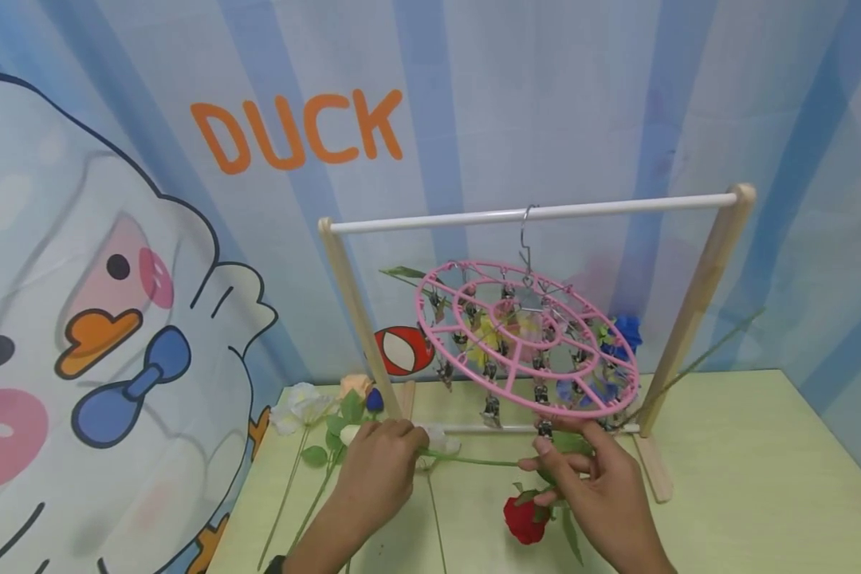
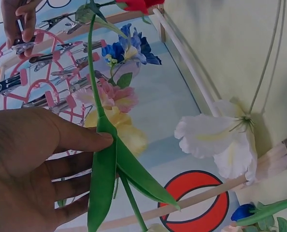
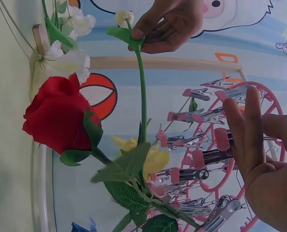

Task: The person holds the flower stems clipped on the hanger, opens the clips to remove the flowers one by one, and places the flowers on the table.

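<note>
My left hand (image 1: 385, 470) pinches the green stem (image 2: 92, 67) of a white-budded flower at its leaves (image 2: 105, 179). The white bud (image 3: 124, 18) sticks out past the fingers in the right wrist view. That stem runs across toward my right hand (image 1: 595, 478), which pinches a metal clip (image 1: 544, 430) at the near edge of the pink round hanger (image 1: 430, 325). A red rose (image 3: 61, 116) hangs head-low beside the right hand; its stem reaches a clip (image 3: 223, 212) on the hanger. Whether the white flower's stem end sits in a clip, I cannot tell.
The hanger hooks over the white bar (image 1: 617, 206) of a wooden-legged rack (image 1: 696, 311). Yellow (image 2: 129, 133), pink (image 2: 117, 95) and blue flowers (image 2: 134, 48) show behind its clips. White (image 1: 304, 404) and peach flowers (image 1: 355, 387) lie on the table (image 1: 760, 478) at left.
</note>
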`<state>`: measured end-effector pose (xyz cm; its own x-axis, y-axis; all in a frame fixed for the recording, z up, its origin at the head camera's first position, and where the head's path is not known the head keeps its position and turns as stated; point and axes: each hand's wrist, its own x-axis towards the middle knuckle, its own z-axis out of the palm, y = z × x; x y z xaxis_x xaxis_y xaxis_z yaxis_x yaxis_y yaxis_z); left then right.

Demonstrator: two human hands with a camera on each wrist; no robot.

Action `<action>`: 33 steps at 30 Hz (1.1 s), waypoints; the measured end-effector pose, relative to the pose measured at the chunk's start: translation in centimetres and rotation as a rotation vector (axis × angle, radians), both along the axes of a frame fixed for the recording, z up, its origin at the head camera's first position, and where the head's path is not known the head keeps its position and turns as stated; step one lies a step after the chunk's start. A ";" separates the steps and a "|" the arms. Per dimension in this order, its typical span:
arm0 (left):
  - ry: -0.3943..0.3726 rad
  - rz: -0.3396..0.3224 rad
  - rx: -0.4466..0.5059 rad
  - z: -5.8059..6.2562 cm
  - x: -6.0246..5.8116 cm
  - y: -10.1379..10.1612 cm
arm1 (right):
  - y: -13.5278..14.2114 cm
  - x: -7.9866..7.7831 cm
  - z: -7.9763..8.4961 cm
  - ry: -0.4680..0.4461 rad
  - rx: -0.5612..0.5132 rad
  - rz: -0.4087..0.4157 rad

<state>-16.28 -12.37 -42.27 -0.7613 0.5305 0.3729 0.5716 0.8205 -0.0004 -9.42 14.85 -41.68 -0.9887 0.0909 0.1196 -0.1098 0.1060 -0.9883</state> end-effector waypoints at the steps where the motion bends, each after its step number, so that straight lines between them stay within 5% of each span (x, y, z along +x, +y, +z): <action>1: -0.001 0.004 0.004 -0.1 -0.1 -0.1 | 0.0 0.0 0.0 -0.004 0.002 -0.001; 10: -0.104 0.068 -0.004 -0.5 -1.0 -0.7 | 0.1 0.0 0.0 0.010 0.014 -0.001; 17: -0.110 0.050 -0.012 -0.7 -1.2 -0.9 | 0.2 0.0 0.1 0.033 0.036 0.004; 33: 0.074 -0.084 -0.112 -2.1 -2.2 0.0 | 0.6 -0.1 -0.3 0.144 -0.003 0.043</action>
